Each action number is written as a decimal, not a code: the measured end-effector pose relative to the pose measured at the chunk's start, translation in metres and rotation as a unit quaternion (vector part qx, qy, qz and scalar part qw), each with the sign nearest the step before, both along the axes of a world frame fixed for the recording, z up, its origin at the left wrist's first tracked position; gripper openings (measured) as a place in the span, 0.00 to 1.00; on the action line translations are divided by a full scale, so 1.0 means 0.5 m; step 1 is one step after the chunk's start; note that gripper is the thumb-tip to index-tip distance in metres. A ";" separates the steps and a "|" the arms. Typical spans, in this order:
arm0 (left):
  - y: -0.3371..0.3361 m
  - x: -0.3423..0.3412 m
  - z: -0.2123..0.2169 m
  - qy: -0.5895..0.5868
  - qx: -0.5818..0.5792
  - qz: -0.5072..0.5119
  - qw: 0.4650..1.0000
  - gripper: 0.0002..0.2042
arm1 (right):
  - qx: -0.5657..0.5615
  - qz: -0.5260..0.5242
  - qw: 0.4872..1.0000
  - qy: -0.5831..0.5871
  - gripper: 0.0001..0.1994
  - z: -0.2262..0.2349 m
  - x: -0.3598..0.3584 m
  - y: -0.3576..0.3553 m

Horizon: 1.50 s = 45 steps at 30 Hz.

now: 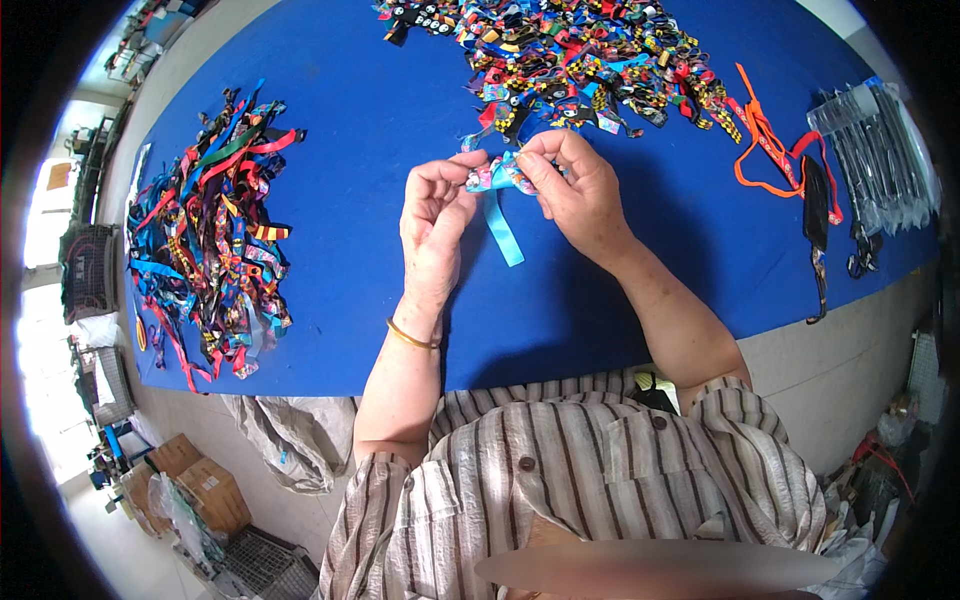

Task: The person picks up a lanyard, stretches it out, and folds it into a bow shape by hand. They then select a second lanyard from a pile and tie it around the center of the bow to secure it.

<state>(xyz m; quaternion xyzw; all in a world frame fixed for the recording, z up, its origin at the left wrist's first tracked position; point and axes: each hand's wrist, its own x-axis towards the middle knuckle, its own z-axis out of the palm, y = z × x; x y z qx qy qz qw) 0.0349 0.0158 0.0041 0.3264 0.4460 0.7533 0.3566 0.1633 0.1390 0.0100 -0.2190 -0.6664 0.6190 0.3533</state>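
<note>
- One broad blue surface [370, 140] fills most of the view and carries everything the person works with.
- A wide heap of short multicoloured ribbon pieces [570, 55] spreads along the far edge, just beyond the hands.
- A second pile of longer ribbon strips [215, 240], in blues, reds and blacks, lies well to the person's left on the same surface.
- A bundle of clear plastic sleeves [880, 150] rests at the far right, with an orange lanyard [765, 150] and a black strap [817, 225] beside it.
- The left hand [435, 225] is raised above the surface, a thin gold bangle [412, 338] on its wrist; its fingers [462, 172] are curled in and pinch one end of a small ribbon piece.
- The right hand [580, 195] meets it from the other side, its fingers [535, 175] likewise closed on the same piece.
- The light blue ribbon [500, 215] is held between both hands over the middle of the surface, bunched and patterned at the top, while its plain tail hangs down toward the person.
</note>
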 end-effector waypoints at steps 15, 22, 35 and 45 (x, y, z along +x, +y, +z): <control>0.004 0.004 0.001 -0.040 -0.106 -0.025 0.993 0.12 | -0.058 0.055 0.996 0.036 0.04 -0.012 -0.005 -0.015; 0.005 -0.006 -0.005 -0.101 -0.064 -0.034 0.992 0.12 | -0.019 0.116 0.992 -0.052 0.05 0.014 0.011 0.014; 0.002 -0.005 -0.005 -0.088 -0.094 -0.070 0.989 0.13 | 0.126 0.054 0.990 -0.038 0.03 -0.007 0.001 0.014; 0.003 -0.001 0.003 -0.079 -0.100 -0.066 0.990 0.11 | 0.477 -0.145 0.866 -0.024 0.09 0.005 -0.006 0.018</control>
